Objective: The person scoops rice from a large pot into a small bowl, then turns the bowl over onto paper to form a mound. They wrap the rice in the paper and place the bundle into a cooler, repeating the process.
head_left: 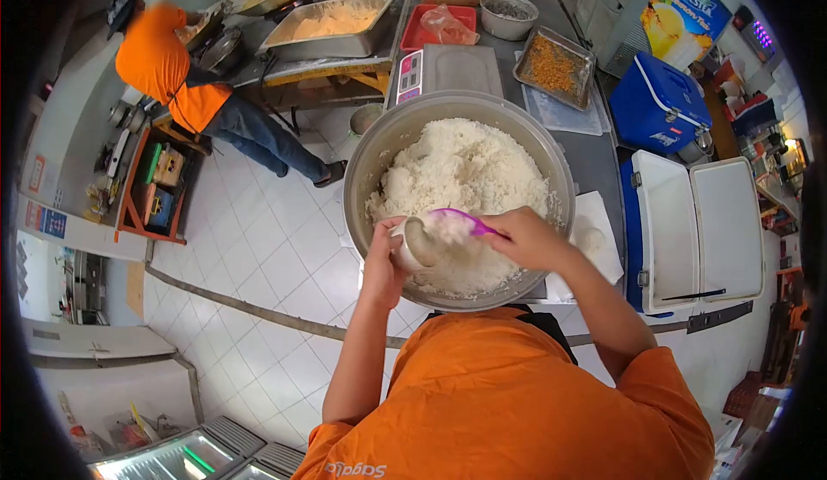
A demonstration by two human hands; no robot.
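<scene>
A big round metal pot (564, 174) right in front of me holds a mound of white cooked rice (465, 166). Over its near side, my left hand (382, 265) grips a small pale cup (419, 246), tipped with its mouth toward the right. My right hand (525, 237) is closed around the handle of a purple rice paddle (463, 220). The paddle's head is at the cup's mouth, with rice on or beside it; my view does not separate the two clearly.
Beyond the pot stand a scale (410, 74), a red tray (418, 32), a metal bowl (510, 17) and a tray of orange-brown crumbs (556, 68). On the right are a blue cooler (659, 105) and an open white-lined cooler (672, 230). A co-worker (172, 71) stands at the left stove.
</scene>
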